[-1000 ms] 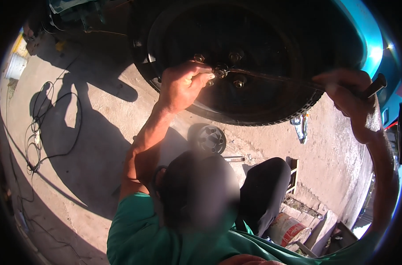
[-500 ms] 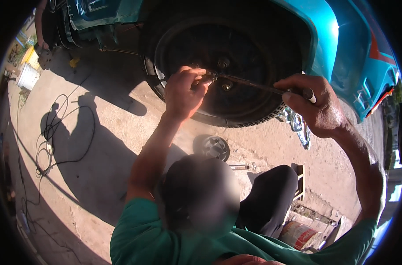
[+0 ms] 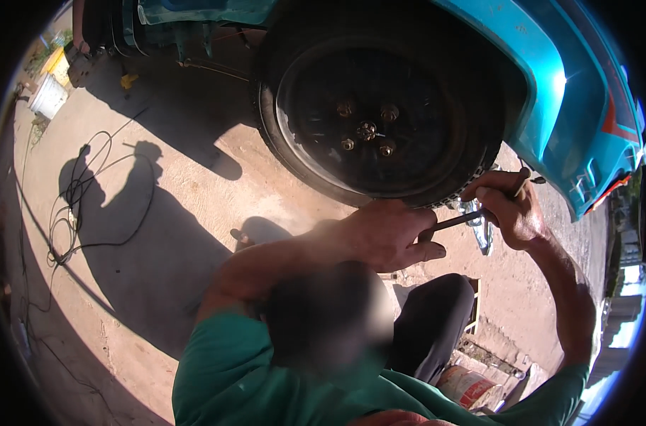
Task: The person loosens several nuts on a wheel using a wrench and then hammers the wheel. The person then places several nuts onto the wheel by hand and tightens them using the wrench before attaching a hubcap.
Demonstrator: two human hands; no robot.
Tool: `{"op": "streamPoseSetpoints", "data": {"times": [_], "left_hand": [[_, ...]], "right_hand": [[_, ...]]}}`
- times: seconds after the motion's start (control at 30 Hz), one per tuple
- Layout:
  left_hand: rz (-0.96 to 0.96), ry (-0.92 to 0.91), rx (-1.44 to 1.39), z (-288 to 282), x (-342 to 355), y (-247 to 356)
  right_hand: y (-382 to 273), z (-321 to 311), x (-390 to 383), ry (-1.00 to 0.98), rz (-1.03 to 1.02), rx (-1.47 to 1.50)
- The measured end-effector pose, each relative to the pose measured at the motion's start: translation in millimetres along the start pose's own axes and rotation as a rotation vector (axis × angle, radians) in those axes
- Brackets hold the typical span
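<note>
In front of me stands a black wheel (image 3: pixel 316 153) with a tyre, under the turquoise body panel (image 3: pixel 536 57) of a vehicle. Several nuts show on its face around a central hub nut (image 3: pixel 366 130), with a thin pin end sticking out of it. My left hand (image 3: pixel 383 233), below the tyre, has its fingers closed on one end of a dark metal bar (image 3: pixel 456 222). My right hand (image 3: pixel 511 209), right of the tyre, grips the bar's other end. A short handle-like piece (image 3: pixel 520 183) also pokes out above its fingers; its kind is unclear.
A shiny crumpled silver thing (image 3: pixel 484 234) lies by the tyre's right side. A black cable (image 3: pixel 74 206) is looped on the concrete at left. White (image 3: pixel 48 97) and yellow (image 3: pixel 56 65) containers stand far left. A labelled bucket (image 3: pixel 468 388) lies near my knee (image 3: pixel 436 319).
Both hands have come away from the wheel hub. My left hand moved down and right onto the bar, my right hand slightly down, so the hub nut now shows. The round grey cap is now hidden.
</note>
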State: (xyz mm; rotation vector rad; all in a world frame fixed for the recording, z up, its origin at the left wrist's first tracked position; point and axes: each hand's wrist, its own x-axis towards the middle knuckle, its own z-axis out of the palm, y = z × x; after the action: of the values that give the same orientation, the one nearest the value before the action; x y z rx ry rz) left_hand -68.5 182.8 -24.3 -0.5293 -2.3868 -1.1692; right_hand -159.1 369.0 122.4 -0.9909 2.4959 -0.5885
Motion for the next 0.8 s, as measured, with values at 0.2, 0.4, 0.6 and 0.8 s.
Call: {"op": "streamPoseSetpoints", "data": {"times": [0.2,0.4,0.6,0.8], "left_hand": [[-0.082,-0.047,0.01,-16.5,-37.6,-23.1],[0.273,0.126,0.069,24.9,-1.3,-49.0],[0.435,0.138,0.14,41.9,21.7,-51.9],[0.429,0.06,0.248,34.8,10.3,-75.2]], "right_hand": [[-10.2,35.8,9.1,0.022,-0.262,-0.023],[2.4,59.9,-48.3,0.057,0.05,0.04],[71.5,177.9,-60.4,0.341,0.046,0.788],[80.4,247.2,-27.0,0.412,-0.022,1.139]]}}
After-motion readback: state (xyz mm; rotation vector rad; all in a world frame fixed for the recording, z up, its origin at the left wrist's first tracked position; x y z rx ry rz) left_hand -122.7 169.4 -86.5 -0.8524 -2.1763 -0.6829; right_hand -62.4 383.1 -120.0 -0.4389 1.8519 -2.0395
